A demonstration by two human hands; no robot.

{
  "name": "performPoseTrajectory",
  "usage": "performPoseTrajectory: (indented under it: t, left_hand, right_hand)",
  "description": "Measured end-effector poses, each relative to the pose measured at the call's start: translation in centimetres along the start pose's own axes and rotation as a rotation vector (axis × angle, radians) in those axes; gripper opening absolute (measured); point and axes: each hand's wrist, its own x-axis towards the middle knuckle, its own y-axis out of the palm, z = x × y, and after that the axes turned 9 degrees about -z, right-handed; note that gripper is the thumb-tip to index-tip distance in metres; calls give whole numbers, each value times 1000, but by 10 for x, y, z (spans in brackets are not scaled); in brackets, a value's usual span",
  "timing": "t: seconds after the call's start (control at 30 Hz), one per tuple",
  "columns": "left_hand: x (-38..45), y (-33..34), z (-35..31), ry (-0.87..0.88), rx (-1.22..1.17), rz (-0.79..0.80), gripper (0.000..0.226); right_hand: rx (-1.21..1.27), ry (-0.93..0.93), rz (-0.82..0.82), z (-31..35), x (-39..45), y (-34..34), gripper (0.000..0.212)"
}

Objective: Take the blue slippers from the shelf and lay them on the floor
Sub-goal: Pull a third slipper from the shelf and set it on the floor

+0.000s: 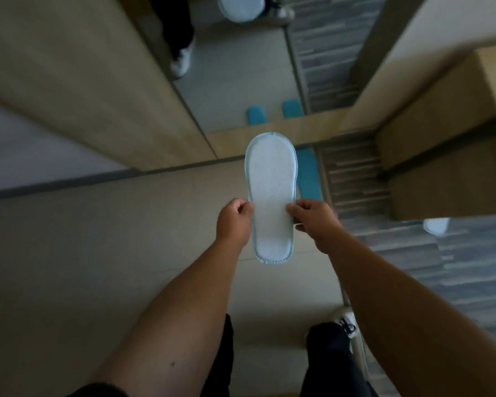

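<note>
Head view, slipper (271, 193) pinched between left hand (233, 222), right hand (315, 222)

Second blue slipper (308, 174) on floor: left part hidden behind held slipper (271, 196); whole frame motion-blurred, shelf detail illegible.

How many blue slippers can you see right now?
2: one slipper held sole-up between left hand and right hand; another on the floor, partly hidden behind it. Mirror reflections not counted.

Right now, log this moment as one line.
left hand: pinching slipper edge | right hand: pinching opposite edge | slipper: sole up, held above floor | second blue slipper: on floor
</note>
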Motion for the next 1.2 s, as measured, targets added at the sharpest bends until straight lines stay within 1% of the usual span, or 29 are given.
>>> performPoseTrajectory:
  t: [0.1,0.2,0.37,0.43,0.53,0.63,0.73,0.8,0.87,0.93,1.0,1.07,1.13,1.17,1.2]
  left_hand:
    - [40,-64,34,5,-12,-25,16]
    - [73,-116,61,7,-31,-20,17]
    - [114,-166,102,-15,-32,-37,17]
    - [125,-176,115,-29,-10,-59,18]
    - [137,-180,125,-48,-7,-68,32]
    - [150,-174,131,-50,-95,-12,29]
    - [158,-169,128,-91,-227,64,29]
    - [164,-168,127,-90,-209,54,28]
    - [173,-171,131,-65,-113,1,24]
    - [179,-177,137,-41,-17,-57,22]
    - [186,-183,147,-32,20,-72,25]
    - [192,-187,154,-58,-29,-40,31]
    - [198,-188,162,-122,-128,-28,39]
    - [203,-187,165,-155,-171,-20,40]
    - [207,-187,168,-183,-200,-13,38]
  right_hand:
    - [-31,23,45,19,-3,82,15]
    - [-49,38,60,28,-3,149,15]
    - [-59,38,46,36,-1,229,14]
    - [-90,-14,-4,40,-2,255,15]
    - [-233,-139,-92,45,-5,285,14]
    - [-358,-232,-96,42,0,306,13]
    - [-540,-374,-116,35,7,324,12]
    - [-577,-473,-79,29,11,335,14]
    - [-619,-538,8,23,13,342,21]
    - [-622,-569,55,19,18,344,22]
    - [-560,-537,8,18,27,341,23]
    - [-507,-431,-61,22,38,338,30]
    - [-428,-210,-22,29,52,337,41]
    - [-360,-92,28,33,58,338,41]
    - [-298,-10,72,37,64,339,35]
